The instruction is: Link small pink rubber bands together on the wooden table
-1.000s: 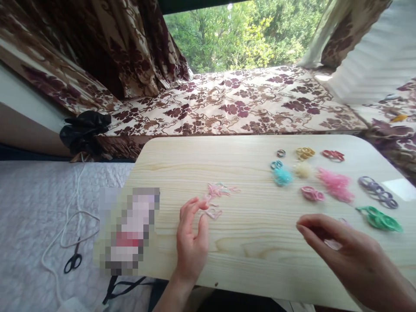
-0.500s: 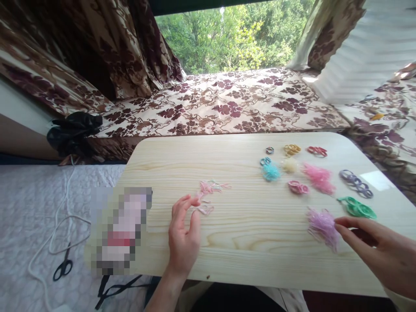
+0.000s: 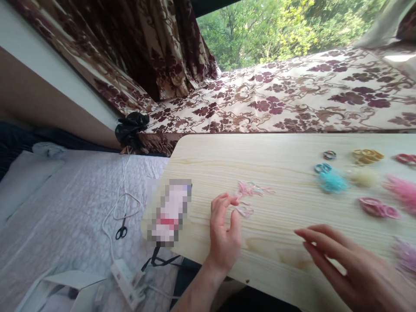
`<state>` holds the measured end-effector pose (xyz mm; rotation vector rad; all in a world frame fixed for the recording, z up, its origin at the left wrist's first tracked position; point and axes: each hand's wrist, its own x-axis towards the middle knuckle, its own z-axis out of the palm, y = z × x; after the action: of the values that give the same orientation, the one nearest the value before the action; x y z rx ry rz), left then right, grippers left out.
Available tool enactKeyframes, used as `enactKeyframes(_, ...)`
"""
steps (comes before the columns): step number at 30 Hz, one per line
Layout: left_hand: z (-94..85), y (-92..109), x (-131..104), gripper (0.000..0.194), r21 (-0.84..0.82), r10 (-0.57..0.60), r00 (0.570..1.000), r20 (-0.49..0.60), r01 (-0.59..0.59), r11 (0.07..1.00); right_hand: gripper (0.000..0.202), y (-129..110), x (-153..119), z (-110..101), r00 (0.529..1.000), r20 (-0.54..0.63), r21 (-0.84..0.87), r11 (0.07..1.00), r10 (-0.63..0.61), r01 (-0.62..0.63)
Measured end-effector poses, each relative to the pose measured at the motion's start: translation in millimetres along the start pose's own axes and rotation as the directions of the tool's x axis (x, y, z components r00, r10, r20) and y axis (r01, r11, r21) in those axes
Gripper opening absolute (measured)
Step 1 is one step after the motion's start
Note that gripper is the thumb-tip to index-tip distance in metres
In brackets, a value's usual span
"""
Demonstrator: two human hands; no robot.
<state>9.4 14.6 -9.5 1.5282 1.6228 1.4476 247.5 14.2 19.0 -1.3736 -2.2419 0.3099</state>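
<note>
My left hand (image 3: 225, 229) rests on the pale wooden table beside a small loose pile of pink and pale green bands (image 3: 250, 189), its fingers curved and apart, with nothing held. Just right of its fingertips lie a few pale pink bands (image 3: 244, 210). My right hand (image 3: 341, 264) hovers over the table to the right, thumb and forefinger slightly apart, nothing visible between them. Beyond it are a purple band pile (image 3: 406, 253), dark pink hair ties (image 3: 378, 207) and a bright pink pile (image 3: 403, 190).
Turquoise bands (image 3: 332, 180), yellow ties (image 3: 367, 156) and a multicoloured ring (image 3: 329, 154) lie farther back on the table (image 3: 208, 160). A blurred-out object (image 3: 170, 212) sits at its left edge. Scissors (image 3: 121, 232) and a power strip (image 3: 126, 284) lie on the bed.
The view has swung left. My right hand has moved left, away from the purple pile, and its fingertips have parted. My left hand has stayed beside the small pile.
</note>
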Motion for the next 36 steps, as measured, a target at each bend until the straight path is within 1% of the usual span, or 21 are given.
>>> enactKeyframes(1, -0.2, 0.4, -0.3, 0.028, -0.011, -0.008, 1.000, -0.003, 0.008, 1.000, 0.032, -12.9, 11.8, 7.9, 0.996, 0.042, 0.022, 0.996, -0.082, 0.081)
enactKeyframes(3, -0.6, 1.6, -0.9, 0.030, -0.036, -0.026, 1.000, -0.008, 0.026, 0.999, 0.034, -31.1, 31.3, 19.4, 0.982, 0.072, 0.026, 0.984, -0.177, 0.175)
enactKeyframes(5, -1.0, 3.2, -1.4, 0.031, -0.059, -0.046, 0.999, -0.017, 0.044, 0.997, 0.036, -39.3, 45.2, 27.0, 0.974, 0.085, -0.001, 0.977, -0.211, 0.212)
enactKeyframes(7, -1.4, 4.8, -1.5, 0.032, -0.078, -0.064, 0.998, -0.026, 0.062, 0.995, 0.037, -40.1, 54.3, 32.4, 0.968, 0.097, -0.018, 0.972, -0.230, 0.233)
enactKeyframes(10, -2.0, 6.4, -1.1, 0.032, -0.100, -0.083, 0.996, -0.027, 0.080, 0.992, 0.036, -32.6, 61.6, 37.7, 0.969, 0.111, -0.026, 0.974, -0.222, 0.226)
enactKeyframes(15, -1.6, 6.1, -1.5, 0.032, -0.123, -0.086, 0.996, -0.019, 0.083, 0.989, 0.034, -10.6, 67.3, 36.8, 0.987, 0.123, -0.068, 0.991, -0.107, 0.116)
enactKeyframes(18, -0.7, 5.4, -1.8, 0.031, -0.133, -0.096, 0.995, -0.017, 0.093, 0.987, 0.036, -2.7, 71.7, 34.6, 0.988, 0.140, -0.085, 0.993, -0.064, 0.076)
enactKeyframes(23, -0.7, 5.6, -1.4, 0.029, -0.142, -0.101, 0.995, -0.024, 0.096, 0.985, 0.035, -5.8, 77.3, 35.2, 0.983, 0.179, -0.091, 0.995, -0.024, 0.041)
enactKeyframes(26, -0.9, 6.0, -0.9, 0.029, -0.133, -0.100, 0.995, -0.026, 0.095, 0.987, 0.034, -9.0, 76.8, 34.1, 0.981, 0.190, -0.071, 0.996, -0.033, 0.047)
enactKeyframes(29, -0.6, 6.2, 0.0, 0.029, -0.117, -0.090, 0.996, -0.028, 0.086, 0.989, 0.035, -8.3, 78.0, 32.9, 0.984, 0.175, -0.055, 0.997, -0.045, 0.056)
enactKeyframes(33, 0.0, 5.8, 0.5, 0.030, -0.106, -0.073, 0.997, -0.025, 0.070, 0.992, 0.037, -5.5, 86.3, 35.6, 0.989, 0.146, -0.104, 0.993, -0.034, 0.050)
enactKeyframes(36, 0.0, 5.7, 0.2, 0.030, -0.097, -0.063, 0.998, -0.025, 0.060, 0.993, 0.036, -5.7, 91.3, 37.5, 0.987, 0.154, -0.106, 0.992, -0.050, 0.067)
